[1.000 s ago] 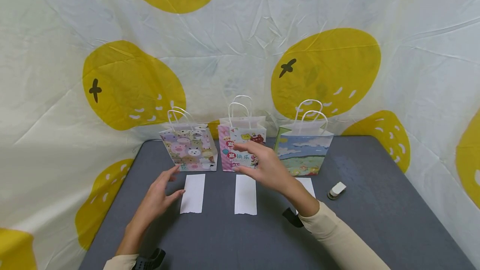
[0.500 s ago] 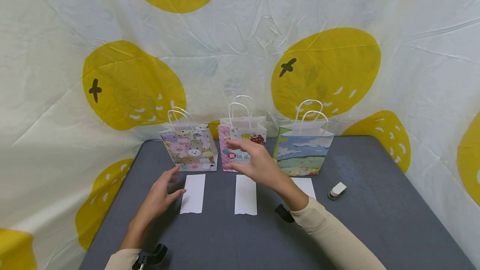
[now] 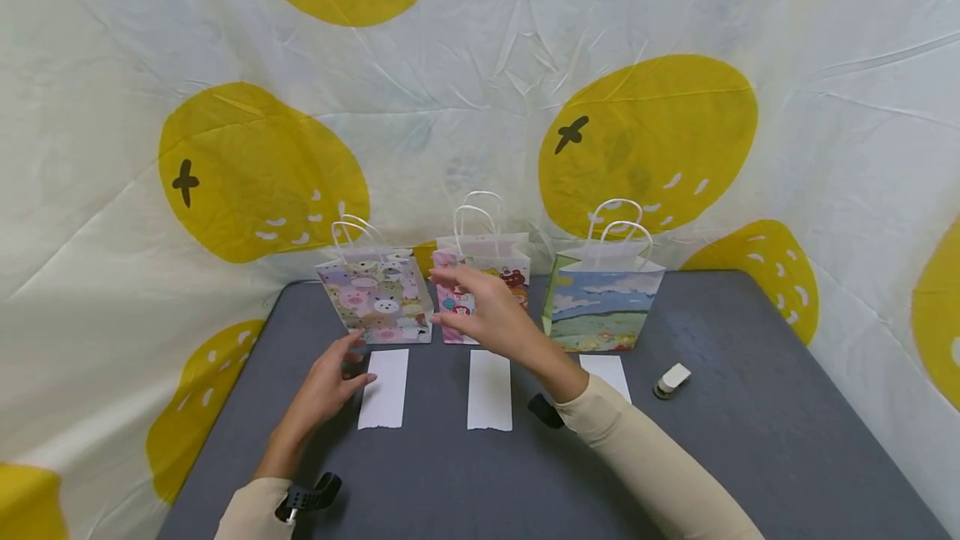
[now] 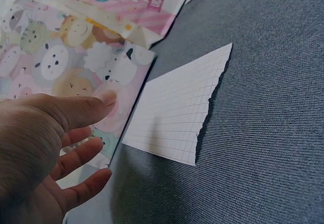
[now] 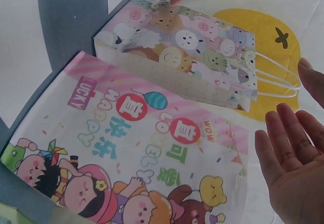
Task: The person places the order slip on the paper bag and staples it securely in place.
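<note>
My left hand hovers by the lower left of an animal-print paper gift bag, fingers and thumb spread with nothing between them. Just right of its thumb lies the left slip of lined paper, torn along one edge. My right hand is in front of a pink and white cartoon gift bag, covering part of it in the head view. Its thumb and fingers stand apart and hold nothing. A third gift bag, with a sky and meadow picture, stands to the right. All three have white handles.
A second paper slip lies in front of the middle bag and a third slip before the right one, partly under my forearm. A small white-topped object sits at the right on the grey table. A lemon-print cloth hangs behind.
My right hand has drifted left across the front of the middle bag. My left hand has shifted very slightly, staying beside the left bag. Bags and slips stay in place.
</note>
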Demonstrator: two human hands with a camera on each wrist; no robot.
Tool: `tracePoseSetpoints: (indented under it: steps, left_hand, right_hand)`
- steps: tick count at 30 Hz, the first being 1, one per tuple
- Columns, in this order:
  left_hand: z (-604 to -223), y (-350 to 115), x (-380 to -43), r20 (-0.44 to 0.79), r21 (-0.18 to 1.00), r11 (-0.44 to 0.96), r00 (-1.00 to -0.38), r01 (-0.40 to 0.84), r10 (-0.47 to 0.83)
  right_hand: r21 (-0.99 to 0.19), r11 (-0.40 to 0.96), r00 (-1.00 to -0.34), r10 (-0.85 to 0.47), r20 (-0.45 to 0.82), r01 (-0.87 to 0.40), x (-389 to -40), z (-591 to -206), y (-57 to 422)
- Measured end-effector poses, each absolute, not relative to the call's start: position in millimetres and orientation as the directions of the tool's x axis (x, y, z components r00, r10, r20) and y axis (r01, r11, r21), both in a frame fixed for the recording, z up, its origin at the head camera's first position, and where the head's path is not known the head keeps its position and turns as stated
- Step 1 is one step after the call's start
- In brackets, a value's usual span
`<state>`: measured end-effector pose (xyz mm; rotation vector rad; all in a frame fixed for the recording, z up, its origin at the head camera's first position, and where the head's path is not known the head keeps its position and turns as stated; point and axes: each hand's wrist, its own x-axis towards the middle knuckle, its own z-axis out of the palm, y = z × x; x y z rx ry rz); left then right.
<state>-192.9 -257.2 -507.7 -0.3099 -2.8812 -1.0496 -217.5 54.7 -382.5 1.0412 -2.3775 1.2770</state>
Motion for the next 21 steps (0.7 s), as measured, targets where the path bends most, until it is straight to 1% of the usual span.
tracePoseSetpoints:
  steps: [6,12,17,21]
  left_hand:
    - [-513,-257,-200,0.097,0.63,0.758,-0.985,0.172,0.143]
    - [-520,-257,-206,0.073,0.641,0.754,-0.99,0.142,0.124]
    - [-526,-257,-209,0.078,0.64,0.754,-0.989,0.149,0.129]
    - [-530,-257,-211,0.087,0.64,0.752,-0.988,0.155,0.129]
  right_hand:
    - [-0.629,0.386,-0.731,-0.466,0.498,-0.675,-223,-380,43]
    - [-0.597,0.399,-0.714,-0.466,0.522,-0.696,-229,-377,34]
    - [-0.574,0.404,-0.701,-0.463,0.543,-0.712,-235,-375,25]
    - [-0.569,0.419,-0.706,-0.45,0.547,-0.708,-240,-374,16]
